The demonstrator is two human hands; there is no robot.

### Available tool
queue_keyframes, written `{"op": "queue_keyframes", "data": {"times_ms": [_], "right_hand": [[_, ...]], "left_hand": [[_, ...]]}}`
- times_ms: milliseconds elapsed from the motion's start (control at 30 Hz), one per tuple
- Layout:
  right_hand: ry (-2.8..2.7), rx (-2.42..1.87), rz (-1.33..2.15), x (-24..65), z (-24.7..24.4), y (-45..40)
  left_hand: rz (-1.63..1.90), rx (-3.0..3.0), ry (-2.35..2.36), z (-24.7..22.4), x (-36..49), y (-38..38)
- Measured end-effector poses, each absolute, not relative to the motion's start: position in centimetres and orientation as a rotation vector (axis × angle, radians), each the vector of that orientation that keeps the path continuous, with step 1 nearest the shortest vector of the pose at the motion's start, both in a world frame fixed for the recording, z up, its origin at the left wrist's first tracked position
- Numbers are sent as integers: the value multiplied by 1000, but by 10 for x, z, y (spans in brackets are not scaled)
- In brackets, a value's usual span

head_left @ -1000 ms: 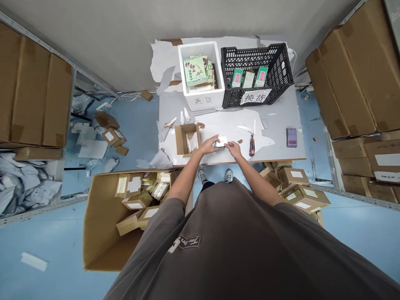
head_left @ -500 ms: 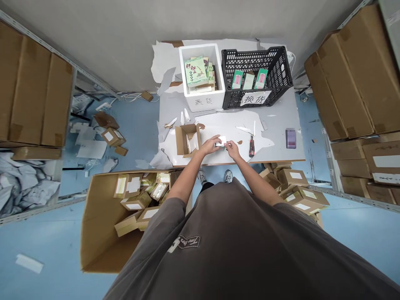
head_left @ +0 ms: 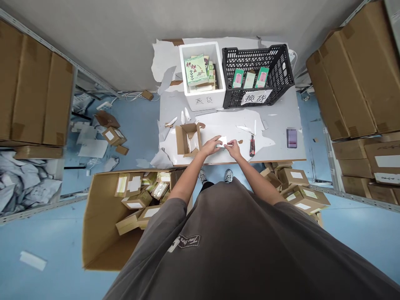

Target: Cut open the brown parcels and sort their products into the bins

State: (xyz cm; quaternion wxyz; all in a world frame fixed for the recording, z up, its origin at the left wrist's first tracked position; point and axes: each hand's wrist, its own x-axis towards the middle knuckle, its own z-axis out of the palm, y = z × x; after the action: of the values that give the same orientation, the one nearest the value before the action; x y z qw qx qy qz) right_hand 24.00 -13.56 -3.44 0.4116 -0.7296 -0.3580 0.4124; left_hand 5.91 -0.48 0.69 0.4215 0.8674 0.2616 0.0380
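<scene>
Near the table's front edge, my left hand (head_left: 211,146) is closed around the left side of a small white box (head_left: 223,141). The fingers of my right hand (head_left: 233,149) pinch at the box's right edge, where a thin white strip or flap shows; its exact kind is too small to tell. To the left of my left hand stands an open cardboard box (head_left: 188,140) with white paper inside. A red and black utility knife (head_left: 252,146) lies to the right of my right hand.
At the table's back stand a white foam bin (head_left: 206,102) of small boxes and a black plastic crate (head_left: 231,100) with green-and-pink packs. A phone (head_left: 291,138) lies at right. Below left is a large carton (head_left: 103,233) of parcels; more parcels (head_left: 304,200) are below right.
The white box has tilted a little so its top faces up more fully. A thin white strip now shows by my right fingers, which have shifted slightly right.
</scene>
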Motion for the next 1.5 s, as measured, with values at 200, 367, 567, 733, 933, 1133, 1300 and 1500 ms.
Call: {"op": "queue_keyframes", "data": {"times_ms": [200,367,567,733,933,1133,1300,1500], "right_hand": [[-948,-1676,1273,262,-40,-142],[-1013,-1685,1359,271,-66,-133],[-946,-1579,1336,258,-97,-106],[-882,-1636,1361,265,-79,-86],[-882,-1698,1327,283,5,-59],[-849,-1618,1221,304,102,-26],[-777,-1618,1049,365,141,5],[-716,-1610,960,489,116,74]], "left_hand": [[381,1908,842,-16,49,-41],[496,1399,1118,-63,52,-68],[572,1103,1109,-102,75,-52],[585,1005,1110,-89,87,-34],[521,1216,1033,-17,86,-1],[461,1450,792,61,97,63],[456,1494,691,103,164,116],[477,1551,724,100,290,176]]}}
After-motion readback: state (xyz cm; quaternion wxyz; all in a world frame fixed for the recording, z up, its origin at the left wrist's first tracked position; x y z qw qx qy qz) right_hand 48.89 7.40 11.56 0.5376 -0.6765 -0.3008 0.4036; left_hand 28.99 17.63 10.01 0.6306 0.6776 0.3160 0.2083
